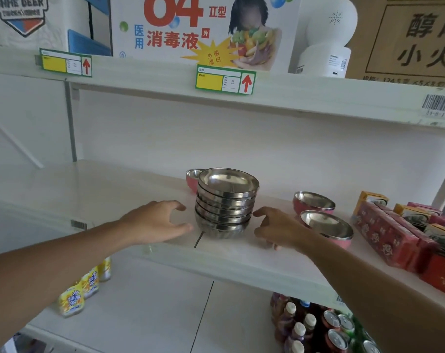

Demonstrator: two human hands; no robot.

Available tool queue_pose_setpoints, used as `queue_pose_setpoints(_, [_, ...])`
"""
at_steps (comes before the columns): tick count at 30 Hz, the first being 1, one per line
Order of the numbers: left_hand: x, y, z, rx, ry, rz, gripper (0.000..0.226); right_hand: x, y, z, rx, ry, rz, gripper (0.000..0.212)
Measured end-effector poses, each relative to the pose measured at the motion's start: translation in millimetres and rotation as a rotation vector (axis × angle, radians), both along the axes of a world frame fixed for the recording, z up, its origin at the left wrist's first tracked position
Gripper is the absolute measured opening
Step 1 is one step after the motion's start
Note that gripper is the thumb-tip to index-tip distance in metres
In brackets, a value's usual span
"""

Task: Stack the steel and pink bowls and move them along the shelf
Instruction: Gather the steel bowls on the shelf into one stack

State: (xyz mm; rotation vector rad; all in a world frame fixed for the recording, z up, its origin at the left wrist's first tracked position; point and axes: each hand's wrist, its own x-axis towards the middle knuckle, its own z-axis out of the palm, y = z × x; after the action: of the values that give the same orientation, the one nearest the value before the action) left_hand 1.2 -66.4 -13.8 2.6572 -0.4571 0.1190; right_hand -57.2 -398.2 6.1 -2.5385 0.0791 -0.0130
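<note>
A stack of several steel bowls point(225, 202) stands on the white middle shelf point(114, 194). My left hand point(156, 221) is spread open just left of the stack's base, fingers a short gap from it. On the other side my right hand point(277, 229) is open too, fingertips close to the stack but apart from it. A pink bowl point(192, 178) peeks out behind the stack. Two more pink bowls with steel insides sit to the right, one farther back point(313, 202) and one nearer point(327, 228).
Red boxes point(387, 233) crowd the shelf's right end. The upper shelf carries a large disinfectant carton point(203, 29) and price tags point(225, 80). Below are yellow drink bottles point(83, 289) at left and bottles and cans point(315, 327) at right.
</note>
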Motion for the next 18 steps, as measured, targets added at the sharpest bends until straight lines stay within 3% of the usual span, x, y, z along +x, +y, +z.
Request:
queue_pose_setpoints(3, [2,-19,-3,0.038,0.01,-0.061,0.109,0,10,-8,0.002,-0.023,0.067,0.064])
queue_pose_setpoints(6, [6,-28,-2,-0.007,0.019,-0.11,0.115,4,21,-8,0.005,-0.054,0.053,0.036])
queue_pose_setpoints(8, [9,-28,-2,0.003,-0.006,-0.101,0.116,8,27,-9,-0.038,-0.069,0.036,0.03])
queue_pose_setpoints(13, [18,-12,-3,0.027,-0.057,-0.112,0.111,18,45,-11,-0.239,-0.09,0.102,0.057])
queue_pose_setpoints(16, [25,8,-3,0.055,-0.082,-0.135,0.104,20,60,-9,-0.158,-0.147,0.195,0.021])
queue_pose_setpoints(18, [30,25,-3,0.057,-0.081,-0.159,0.097,23,73,-7,-0.09,-0.178,0.244,0.022])
